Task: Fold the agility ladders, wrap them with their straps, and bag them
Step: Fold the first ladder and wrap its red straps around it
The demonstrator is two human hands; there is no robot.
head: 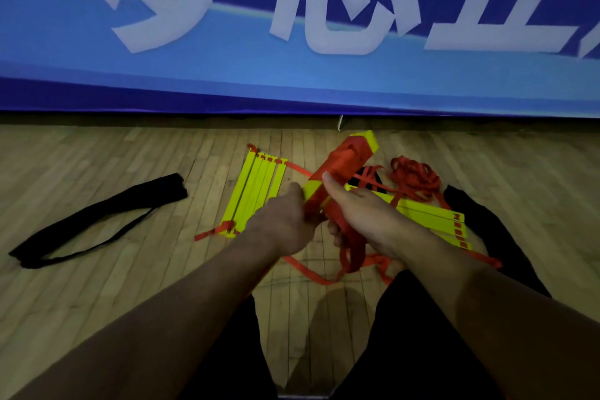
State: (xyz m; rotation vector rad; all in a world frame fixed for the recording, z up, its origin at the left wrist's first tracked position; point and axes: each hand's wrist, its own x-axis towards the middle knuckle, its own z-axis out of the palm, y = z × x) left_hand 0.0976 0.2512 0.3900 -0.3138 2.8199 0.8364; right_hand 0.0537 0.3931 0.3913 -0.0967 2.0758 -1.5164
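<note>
1. Gripping the wrapped ladder bundle (pixel 341 172) near its lower end, the left hand (pixel 282 221) has its fingers curled round the yellow slats; the bundle tilts up and away toward the wall, its upper part bound in red strap (pixel 350 253), a yellow end showing at the top.
2. The right hand (pixel 360 208) lies over the bundle with its thumb raised and fingers curled beneath, holding the red strap, whose loose loops hang below onto the floor (pixel 130 156).
3. A second ladder (pixel 256 191), its yellow rungs gathered side by side, lies flat on the floor just left of the hands, red strap ends poking out at both ends.
4. A third ladder (pixel 431 217) lies under and to the right of the right forearm, beside a tangled heap of red webbing (pixel 415 178); under them is dark fabric which I cannot identify.
5. A black carry bag (pixel 97 221) with its thin strap lies well apart to the left, with bare boards between it and the second ladder.
6. The floor is pale wooden strip boarding; it meets a blue banner (pixel 194 68) with large white characters along the far edge, close behind the bundle's tip.
7. The person's legs in dark clothing frame the near floor on both sides.
</note>
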